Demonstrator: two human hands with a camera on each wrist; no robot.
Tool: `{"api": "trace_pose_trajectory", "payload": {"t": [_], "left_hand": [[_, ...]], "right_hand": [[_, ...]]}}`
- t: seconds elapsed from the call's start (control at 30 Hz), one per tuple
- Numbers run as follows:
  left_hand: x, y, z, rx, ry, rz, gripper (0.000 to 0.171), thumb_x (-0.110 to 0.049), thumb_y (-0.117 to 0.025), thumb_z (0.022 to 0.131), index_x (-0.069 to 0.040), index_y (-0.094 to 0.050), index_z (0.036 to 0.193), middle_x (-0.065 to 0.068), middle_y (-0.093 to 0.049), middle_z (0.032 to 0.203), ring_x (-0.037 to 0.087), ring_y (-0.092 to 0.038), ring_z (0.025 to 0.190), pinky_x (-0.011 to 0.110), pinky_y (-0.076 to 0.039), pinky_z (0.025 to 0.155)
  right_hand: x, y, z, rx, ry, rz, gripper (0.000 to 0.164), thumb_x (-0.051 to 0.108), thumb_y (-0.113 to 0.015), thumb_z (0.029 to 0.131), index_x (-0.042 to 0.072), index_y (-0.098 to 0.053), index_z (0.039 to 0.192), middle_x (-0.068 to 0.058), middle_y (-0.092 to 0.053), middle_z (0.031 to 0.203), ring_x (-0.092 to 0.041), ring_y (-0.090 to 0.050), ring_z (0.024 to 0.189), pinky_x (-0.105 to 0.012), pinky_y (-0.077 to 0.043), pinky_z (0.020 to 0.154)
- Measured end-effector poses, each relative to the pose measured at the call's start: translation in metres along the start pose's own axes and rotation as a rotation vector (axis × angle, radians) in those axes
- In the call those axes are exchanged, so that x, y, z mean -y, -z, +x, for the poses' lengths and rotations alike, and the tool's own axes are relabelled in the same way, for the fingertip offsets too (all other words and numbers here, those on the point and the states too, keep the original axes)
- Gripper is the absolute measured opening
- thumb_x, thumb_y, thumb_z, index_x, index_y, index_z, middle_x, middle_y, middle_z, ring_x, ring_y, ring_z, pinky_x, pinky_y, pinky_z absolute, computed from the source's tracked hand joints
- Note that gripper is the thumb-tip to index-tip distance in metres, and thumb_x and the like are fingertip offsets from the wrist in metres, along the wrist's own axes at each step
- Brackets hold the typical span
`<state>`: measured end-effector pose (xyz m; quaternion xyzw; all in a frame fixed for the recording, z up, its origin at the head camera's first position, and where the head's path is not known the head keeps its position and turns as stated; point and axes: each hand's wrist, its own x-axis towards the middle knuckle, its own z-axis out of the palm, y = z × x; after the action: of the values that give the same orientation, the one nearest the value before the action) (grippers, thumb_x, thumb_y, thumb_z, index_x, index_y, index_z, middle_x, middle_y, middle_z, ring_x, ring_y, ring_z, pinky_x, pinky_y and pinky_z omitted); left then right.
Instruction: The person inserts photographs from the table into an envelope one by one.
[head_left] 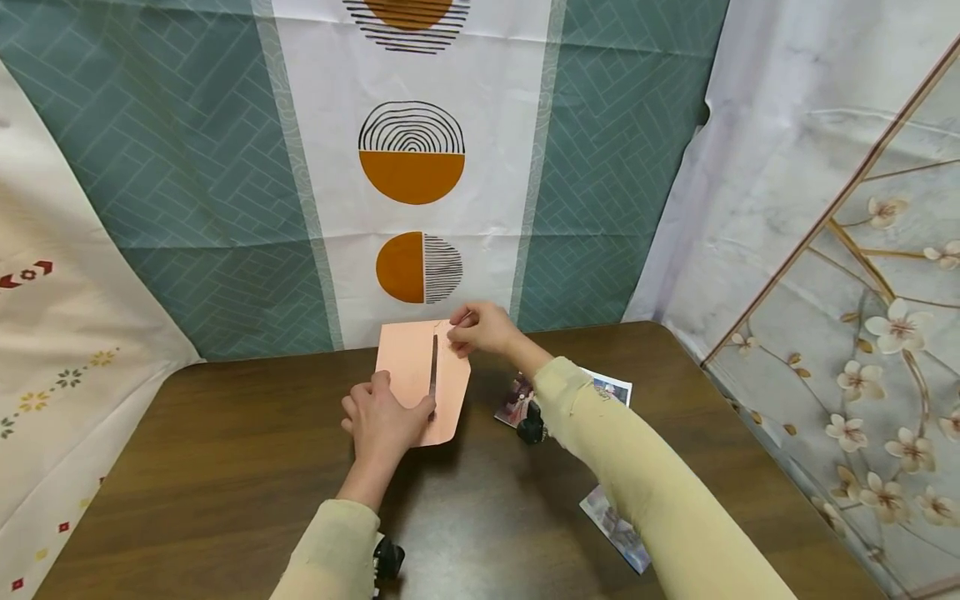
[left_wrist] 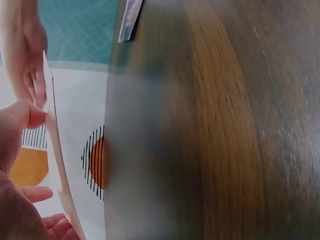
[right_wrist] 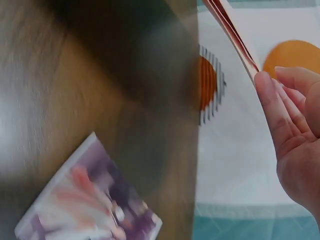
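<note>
Read as a clock face from the wearer's head, a green and white patterned backdrop [head_left: 495, 125] fills the top, from 10 to 1 o'clock, and a flowered cloth [head_left: 847, 275] hangs at 3. A brown wooden table [head_left: 217, 467] spreads below, from 4 to 8. Two pale yellow sleeves reach in, the right sleeve [head_left: 645, 492] from 5 o'clock, the left sleeve [head_left: 326, 550] from 7. Near the centre, toward 7, a peach paper envelope [head_left: 411, 362] is held up at a slant, face to the wearer; whether its bottom touches the table I cannot tell. The left hand [head_left: 382, 421] grips its 8 o'clock edge, thumb across the front; the right hand [head_left: 486, 329] pinches its 1 o'clock edge between thumb and fingers. One printed picture [head_left: 618, 527] lies at the envelope's 4 o'clock, partly behind the right sleeve, and another [head_left: 513, 402] at its 3. Smallest is the dark slit [head_left: 434, 362], running from 12 toward 6 on the envelope. To handle it well, I would hold the left edge steady, ease the right edge gently outward so the slit widens without tearing, and slide the left thumb off its lower end.
</note>
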<state>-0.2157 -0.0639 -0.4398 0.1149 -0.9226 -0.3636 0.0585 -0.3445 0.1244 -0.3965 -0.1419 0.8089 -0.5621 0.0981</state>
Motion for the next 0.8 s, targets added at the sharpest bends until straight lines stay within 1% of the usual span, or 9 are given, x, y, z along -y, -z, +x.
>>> {"api": "trace_pose_trajectory", "payload": {"t": [0.03, 0.13, 0.23, 0.4, 0.47, 0.57, 0.63, 0.7, 0.8], "left_hand": [[0.001, 0.0, 0.001, -0.005, -0.005, 0.007, 0.088, -0.05, -0.079, 0.084, 0.001, -0.047, 0.148, 0.033, -0.043, 0.139, 0.05, -0.033, 0.131, 0.068, -0.032, 0.1], [0.004, 0.001, 0.002, -0.017, -0.017, 0.027, 0.085, -0.049, -0.078, 0.084, 0.002, -0.049, 0.145, 0.033, -0.044, 0.137, 0.05, -0.034, 0.13, 0.068, -0.033, 0.099], [0.007, 0.001, 0.002, -0.013, -0.02, 0.037, 0.083, -0.048, -0.078, 0.084, 0.003, -0.049, 0.144, 0.034, -0.044, 0.137, 0.05, -0.033, 0.13, 0.068, -0.033, 0.098], [0.011, 0.003, 0.003, -0.015, -0.026, 0.04, 0.08, -0.045, -0.078, 0.084, 0.003, -0.05, 0.142, 0.034, -0.044, 0.136, 0.05, -0.034, 0.129, 0.068, -0.033, 0.097], [0.012, 0.003, 0.003, -0.026, -0.029, 0.04, 0.079, -0.043, -0.079, 0.083, 0.003, -0.051, 0.141, 0.034, -0.045, 0.136, 0.05, -0.035, 0.128, 0.068, -0.033, 0.096], [0.013, 0.004, 0.003, -0.036, -0.034, 0.043, 0.078, -0.042, -0.079, 0.082, 0.003, -0.051, 0.14, 0.034, -0.046, 0.135, 0.05, -0.035, 0.128, 0.068, -0.034, 0.096], [0.013, 0.005, 0.003, -0.039, -0.037, 0.044, 0.078, -0.042, -0.079, 0.083, 0.003, -0.051, 0.14, 0.034, -0.046, 0.135, 0.05, -0.035, 0.127, 0.068, -0.034, 0.095], [0.013, 0.006, 0.003, -0.04, -0.042, 0.045, 0.077, -0.042, -0.078, 0.083, 0.003, -0.051, 0.14, 0.034, -0.046, 0.135, 0.05, -0.035, 0.127, 0.068, -0.034, 0.095], [0.014, 0.006, 0.003, -0.04, -0.044, 0.043, 0.078, -0.043, -0.079, 0.084, 0.003, -0.051, 0.14, 0.034, -0.045, 0.134, 0.05, -0.034, 0.128, 0.068, -0.034, 0.095]], "right_hand": [[0.001, 0.006, -0.002, -0.004, 0.005, -0.015, 0.021, -0.003, -0.072, 0.097, -0.009, -0.064, 0.115, -0.02, -0.074, 0.096, -0.024, -0.077, 0.075, -0.053, -0.063, 0.083], [0.0, 0.027, -0.009, -0.008, 0.015, -0.092, 0.022, 0.0, -0.073, 0.097, -0.006, -0.065, 0.116, -0.019, -0.075, 0.099, -0.033, -0.078, 0.084, -0.058, -0.061, 0.088], [-0.006, 0.048, -0.018, -0.001, 0.019, -0.211, 0.024, 0.005, -0.076, 0.096, -0.003, -0.067, 0.117, -0.018, -0.077, 0.104, -0.038, -0.078, 0.091, -0.052, -0.063, 0.086], [-0.024, 0.076, -0.033, 0.004, 0.028, -0.439, 0.03, 0.011, -0.08, 0.096, -0.002, -0.069, 0.121, -0.016, -0.078, 0.11, -0.032, -0.078, 0.092, -0.039, -0.064, 0.078], [-0.032, 0.085, -0.04, 0.0, 0.034, -0.528, 0.033, 0.014, -0.08, 0.096, -0.002, -0.07, 0.123, -0.016, -0.077, 0.112, -0.029, -0.077, 0.096, -0.039, -0.063, 0.083], [-0.046, 0.097, -0.05, -0.002, 0.041, -0.638, 0.037, 0.017, -0.08, 0.096, -0.002, -0.069, 0.126, -0.017, -0.076, 0.118, -0.031, -0.075, 0.106, -0.044, -0.059, 0.095], [-0.054, 0.102, -0.057, -0.001, 0.038, -0.687, 0.042, 0.02, -0.08, 0.097, -0.003, -0.068, 0.13, -0.019, -0.075, 0.123, -0.033, -0.072, 0.114, -0.048, -0.055, 0.101], [-0.063, 0.106, -0.063, 0.006, 0.029, -0.709, 0.047, 0.021, -0.079, 0.098, -0.005, -0.065, 0.134, -0.021, -0.073, 0.127, -0.037, -0.07, 0.119, -0.051, -0.054, 0.104], [-0.074, 0.109, -0.071, 0.01, 0.005, -0.708, 0.053, 0.022, -0.079, 0.098, -0.005, -0.062, 0.14, -0.023, -0.069, 0.134, -0.039, -0.066, 0.125, -0.053, -0.052, 0.106]]}}
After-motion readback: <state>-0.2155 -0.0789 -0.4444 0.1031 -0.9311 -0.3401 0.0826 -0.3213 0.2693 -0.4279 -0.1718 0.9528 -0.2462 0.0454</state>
